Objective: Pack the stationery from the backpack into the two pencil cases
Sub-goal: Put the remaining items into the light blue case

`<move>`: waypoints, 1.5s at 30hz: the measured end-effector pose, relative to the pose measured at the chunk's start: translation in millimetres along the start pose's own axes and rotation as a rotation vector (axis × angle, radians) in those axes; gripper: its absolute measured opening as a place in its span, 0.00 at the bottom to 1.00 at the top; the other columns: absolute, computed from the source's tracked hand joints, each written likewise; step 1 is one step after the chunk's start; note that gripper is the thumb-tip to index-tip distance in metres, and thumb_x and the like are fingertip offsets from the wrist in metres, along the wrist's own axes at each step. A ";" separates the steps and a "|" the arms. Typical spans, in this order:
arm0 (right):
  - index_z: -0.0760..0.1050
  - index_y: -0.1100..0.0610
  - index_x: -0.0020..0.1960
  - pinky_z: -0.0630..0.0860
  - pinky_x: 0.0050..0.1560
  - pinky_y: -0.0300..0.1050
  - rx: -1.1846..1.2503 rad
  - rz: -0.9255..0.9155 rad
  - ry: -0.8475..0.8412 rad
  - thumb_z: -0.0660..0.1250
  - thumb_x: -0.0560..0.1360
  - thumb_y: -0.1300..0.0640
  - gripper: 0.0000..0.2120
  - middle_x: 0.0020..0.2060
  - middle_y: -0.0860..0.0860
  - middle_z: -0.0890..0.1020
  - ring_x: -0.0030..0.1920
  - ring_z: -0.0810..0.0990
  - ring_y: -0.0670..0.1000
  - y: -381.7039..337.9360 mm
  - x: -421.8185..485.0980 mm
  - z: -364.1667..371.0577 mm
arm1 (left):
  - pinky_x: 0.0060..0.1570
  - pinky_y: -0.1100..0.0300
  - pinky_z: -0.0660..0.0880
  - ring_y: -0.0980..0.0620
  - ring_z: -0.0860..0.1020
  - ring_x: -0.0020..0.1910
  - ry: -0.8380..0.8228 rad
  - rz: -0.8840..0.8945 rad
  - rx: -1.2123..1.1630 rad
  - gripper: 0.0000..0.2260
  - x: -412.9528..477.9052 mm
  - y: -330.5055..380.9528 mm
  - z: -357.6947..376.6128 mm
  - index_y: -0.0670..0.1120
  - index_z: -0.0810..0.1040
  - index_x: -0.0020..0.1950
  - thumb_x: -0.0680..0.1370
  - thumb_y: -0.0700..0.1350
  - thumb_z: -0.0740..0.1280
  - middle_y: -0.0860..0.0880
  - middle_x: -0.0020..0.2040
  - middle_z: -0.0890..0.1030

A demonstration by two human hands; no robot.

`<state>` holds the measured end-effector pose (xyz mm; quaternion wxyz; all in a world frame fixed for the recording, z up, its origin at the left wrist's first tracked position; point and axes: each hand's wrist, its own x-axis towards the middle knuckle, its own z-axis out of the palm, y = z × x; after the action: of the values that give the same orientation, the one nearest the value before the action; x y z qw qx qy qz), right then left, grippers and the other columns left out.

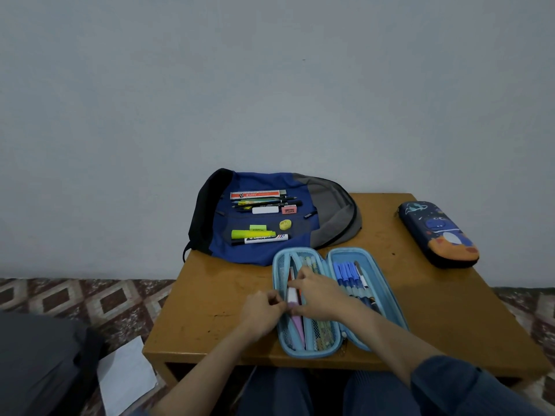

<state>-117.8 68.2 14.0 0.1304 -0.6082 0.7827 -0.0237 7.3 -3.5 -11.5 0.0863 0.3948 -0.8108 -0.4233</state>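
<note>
Knees and two forearms fill the bottom edge, reaching onto the wooden surface (pixel 210 295) to the open blue case (pixel 309 352), which lies flat just in front of the person so both halves are within easy reach. The right hand (pixel 318 295) is bent over the case's left half, its fingers (pixel 295 285) clamped on a white-pink item (pixel 292 295), apparently seating it beside the mesh pocket. The left hand (pixel 262 310) sits at the case's left rim with fingers curled together, probably steadying the rim; whether they actually pinch it I cannot tell. Blue pens (pixel 348 274) already line the right half.

More stationery waits on the backpack (pixel 330 211) just beyond the case, laid out in rows, likely so each piece can be picked singly: an orange box (pixel 255 194), a white eraser (pixel 265 209), a highlighter (pixel 252 234), a marker (pixel 264 238). The dark case (pixel 438 234) lies zipped, well apart at the right, so packing looks roughly half done.
</note>
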 end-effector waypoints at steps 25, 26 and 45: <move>0.81 0.61 0.52 0.77 0.50 0.51 0.273 0.045 0.437 0.63 0.77 0.60 0.10 0.51 0.56 0.82 0.52 0.79 0.56 -2.0 91.5 -20.2 | 0.66 0.57 0.62 0.51 0.64 0.67 0.343 0.177 0.454 0.19 33.8 -81.1 -28.7 0.50 0.68 0.69 0.79 0.52 0.59 0.52 0.69 0.68; 0.80 0.61 0.54 0.77 0.51 0.51 0.255 0.041 0.414 0.63 0.77 0.59 0.10 0.53 0.56 0.81 0.53 0.79 0.56 -4.7 101.1 -19.0 | 0.66 0.57 0.62 0.51 0.64 0.67 0.346 0.178 0.454 0.19 34.0 -83.7 -28.0 0.50 0.69 0.69 0.79 0.52 0.59 0.52 0.69 0.68; 0.70 0.61 0.60 0.67 0.46 0.48 -0.032 0.021 0.273 0.62 0.77 0.62 0.12 0.57 0.58 0.72 0.59 0.69 0.59 -15.6 148.7 -10.0 | 0.66 0.59 0.60 0.54 0.63 0.67 0.366 0.191 0.423 0.19 33.2 -86.2 -26.7 0.52 0.69 0.68 0.78 0.53 0.59 0.54 0.69 0.67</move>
<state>-139.0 -79.5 0.5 0.0131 -0.5929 0.7999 -0.0924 46.6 -72.1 -66.3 0.1863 0.3956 -0.8855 -0.1569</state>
